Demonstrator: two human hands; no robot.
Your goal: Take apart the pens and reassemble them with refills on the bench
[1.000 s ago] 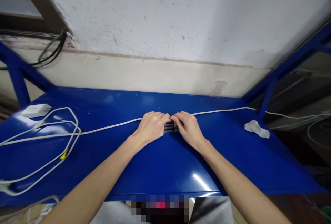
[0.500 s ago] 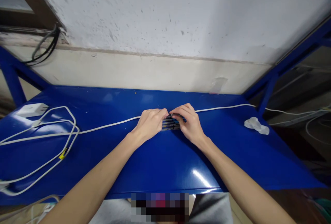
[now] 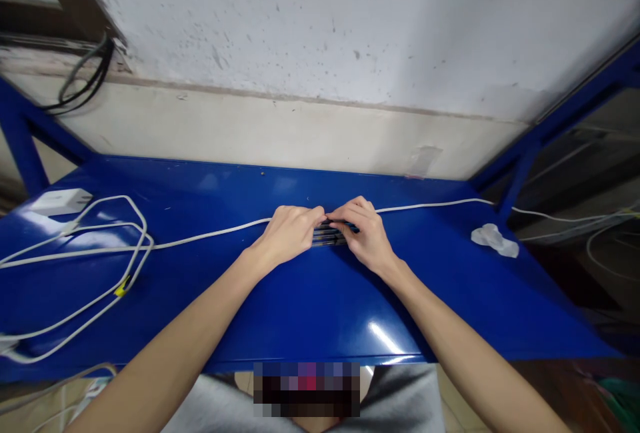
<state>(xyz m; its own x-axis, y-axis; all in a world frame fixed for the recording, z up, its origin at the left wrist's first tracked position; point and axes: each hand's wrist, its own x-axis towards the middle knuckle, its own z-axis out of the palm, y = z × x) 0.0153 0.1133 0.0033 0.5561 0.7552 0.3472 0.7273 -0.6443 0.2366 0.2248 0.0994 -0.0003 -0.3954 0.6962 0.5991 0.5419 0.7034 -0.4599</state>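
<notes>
Left hand: closed, fingers curled over the left end of the dark stack, nearly meeting the fingers of the other hand.

Right hand: closed on the stack's right end, fingers reaching over its far edge.

Dark stack: several slim parallel bars, their exact kind too small to tell, between the two hands near the far edge of the bench. Long axis runs side to side, and neither hand is clearly nearer.

White cable: runs side to side along the bench, entering the hands from the left and leaving on the right. Whether it passes through the stack is hidden.

Bench left end: a white plug beside loops of the cable, with a yellow tag on one loop.

Bench right end: a clear plastic scrap.

Behind: a speckled white wall, with a black cable hanging at upper left.
</notes>
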